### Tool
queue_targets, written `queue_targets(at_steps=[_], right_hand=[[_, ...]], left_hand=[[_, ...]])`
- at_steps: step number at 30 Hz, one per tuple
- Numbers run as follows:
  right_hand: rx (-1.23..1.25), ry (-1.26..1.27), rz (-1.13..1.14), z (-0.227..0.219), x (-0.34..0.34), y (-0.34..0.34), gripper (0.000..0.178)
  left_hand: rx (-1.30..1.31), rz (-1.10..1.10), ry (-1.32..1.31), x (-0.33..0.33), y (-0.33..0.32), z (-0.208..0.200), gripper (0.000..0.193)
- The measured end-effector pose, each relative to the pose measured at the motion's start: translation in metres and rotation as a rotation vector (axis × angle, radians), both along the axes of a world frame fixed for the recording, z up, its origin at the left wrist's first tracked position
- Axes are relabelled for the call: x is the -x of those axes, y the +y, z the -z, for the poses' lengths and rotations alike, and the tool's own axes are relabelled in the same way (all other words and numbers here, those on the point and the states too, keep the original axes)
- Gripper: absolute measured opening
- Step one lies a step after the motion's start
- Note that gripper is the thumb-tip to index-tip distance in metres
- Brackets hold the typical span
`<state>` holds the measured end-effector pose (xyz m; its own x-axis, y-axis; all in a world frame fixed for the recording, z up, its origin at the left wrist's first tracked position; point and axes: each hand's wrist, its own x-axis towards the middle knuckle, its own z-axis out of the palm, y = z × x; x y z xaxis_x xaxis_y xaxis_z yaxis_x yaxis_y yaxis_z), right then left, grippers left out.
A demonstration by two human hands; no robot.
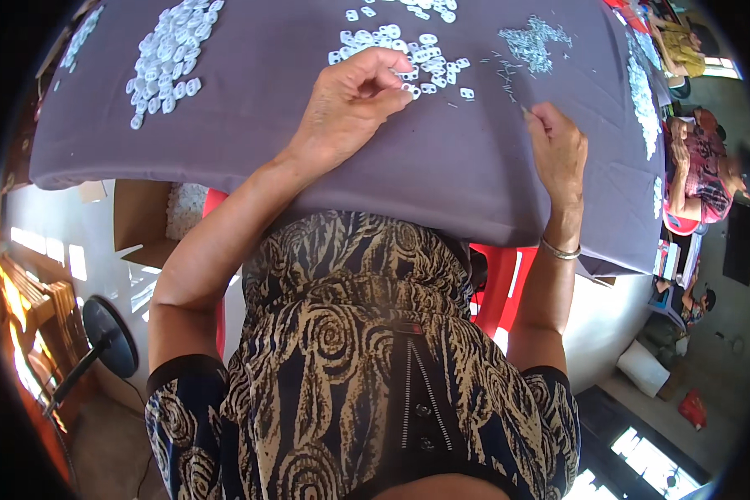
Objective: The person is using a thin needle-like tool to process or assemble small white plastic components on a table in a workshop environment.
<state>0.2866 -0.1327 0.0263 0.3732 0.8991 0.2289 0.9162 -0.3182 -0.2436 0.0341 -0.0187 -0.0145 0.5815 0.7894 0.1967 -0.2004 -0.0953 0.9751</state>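
My left hand [346, 104] is raised over the middle of the cloth, thumb and forefinger pinching a small white plastic piece [410, 90] with holes in it. Just beyond it lies a loose heap of similar white pieces [429, 57]. To the right, my right hand [558, 150] is closed in a pinch at the near end of a trail of thin metal pins [507, 79]. What sits between its fingertips is too small to make out. The main pile of pins [535, 43] lies farther back.
A grey-purple cloth [250, 108] covers the table. Another pile of white pieces [167, 58] lies at the left. An open cardboard box [142, 212] stands under the left table edge, near a black round-based stand [110, 335]. Other people [704, 162] sit at the right.
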Motion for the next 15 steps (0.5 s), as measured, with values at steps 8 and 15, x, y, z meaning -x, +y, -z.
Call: queue_targets(at_steps=[8,15], right_hand=[[-0.292,0.499,-0.358,-0.008,0.072,0.031,0.007],[-0.180,0.860,-0.454,0.007,0.099,0.044,0.001]], left_hand=[[0.015,-0.030,-0.072,0.000,-0.006,-0.004,0.023],[-0.001,-0.049,-0.045,0.003,-0.007,-0.004,0.022]])
